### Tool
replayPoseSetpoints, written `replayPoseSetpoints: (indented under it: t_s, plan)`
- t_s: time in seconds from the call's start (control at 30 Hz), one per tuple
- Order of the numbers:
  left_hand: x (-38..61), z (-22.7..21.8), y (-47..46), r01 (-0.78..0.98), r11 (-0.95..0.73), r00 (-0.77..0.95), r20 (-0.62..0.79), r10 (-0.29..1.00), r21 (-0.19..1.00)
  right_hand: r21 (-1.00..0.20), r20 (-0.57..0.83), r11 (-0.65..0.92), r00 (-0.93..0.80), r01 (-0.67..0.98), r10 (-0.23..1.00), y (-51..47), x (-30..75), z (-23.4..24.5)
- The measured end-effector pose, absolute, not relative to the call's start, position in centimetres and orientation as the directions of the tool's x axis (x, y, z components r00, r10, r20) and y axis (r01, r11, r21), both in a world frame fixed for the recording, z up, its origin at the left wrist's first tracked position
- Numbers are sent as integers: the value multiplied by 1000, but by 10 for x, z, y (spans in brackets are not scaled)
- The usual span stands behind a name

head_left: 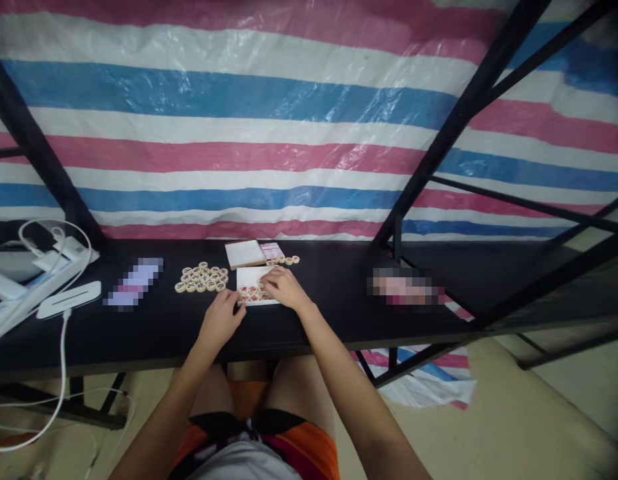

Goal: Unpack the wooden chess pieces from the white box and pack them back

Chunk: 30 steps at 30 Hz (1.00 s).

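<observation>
A small white open box (249, 275) lies on the black desk in front of me, with several red-marked xiangqi pieces (249, 293) set in rows in its near part. My left hand (221, 319) is closed at the box's left near corner, thumb and fingers around its edge. From the right, my right hand (285, 287) reaches into the box. Its fingers are drawn together on a piece, which they mostly cover. Left of the box sits a cluster of black-marked xiangqi pieces (203, 278). A few red-marked pieces (289, 261) lie behind it on the right.
The box lid (245, 254) and a pink printed card (273, 251) lie behind the box. Leftward are a blurred-out item (133, 283), a white charging pad (71, 300) and a power strip (33, 287) with cables. Another blurred item (406, 287) lies right, near the black frame (439, 147).
</observation>
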<state>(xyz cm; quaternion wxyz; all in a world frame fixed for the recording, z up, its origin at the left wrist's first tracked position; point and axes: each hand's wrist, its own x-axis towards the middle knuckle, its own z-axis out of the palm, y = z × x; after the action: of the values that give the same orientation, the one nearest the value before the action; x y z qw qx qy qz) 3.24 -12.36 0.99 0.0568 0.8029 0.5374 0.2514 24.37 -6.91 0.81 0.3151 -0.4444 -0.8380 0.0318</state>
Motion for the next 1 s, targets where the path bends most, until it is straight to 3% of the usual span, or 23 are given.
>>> replayPoseSetpoints:
  t_s: [0.1,0.2,0.3,0.4,0.63,0.9,1.0]
  plan:
    - [32,10,-124,833,-419,298,345,890,361,-371,538,564,-324,738,778,-67,250,7]
    - [31,9,-123,827,-424,295,357,886,369,-423,557,320,-35,848,830,-63,263,2]
    - [31,8,-123,821,-433,298,368,881,372,-407,430,-41,231,913,872,-59,274,-5]
    - [31,8,-123,827,-426,296,360,885,367,-328,309,-182,287,927,907,-58,278,-7]
    - [31,8,-123,826,-427,302,351,886,367,-274,326,-189,276,943,904,-57,275,-7]
    - [31,8,-123,819,-437,302,368,879,373,-210,329,140,-65,968,942,-56,270,-4]
    - [32,9,-123,821,-433,302,361,882,371,-236,318,180,-99,955,943,-59,267,-2]
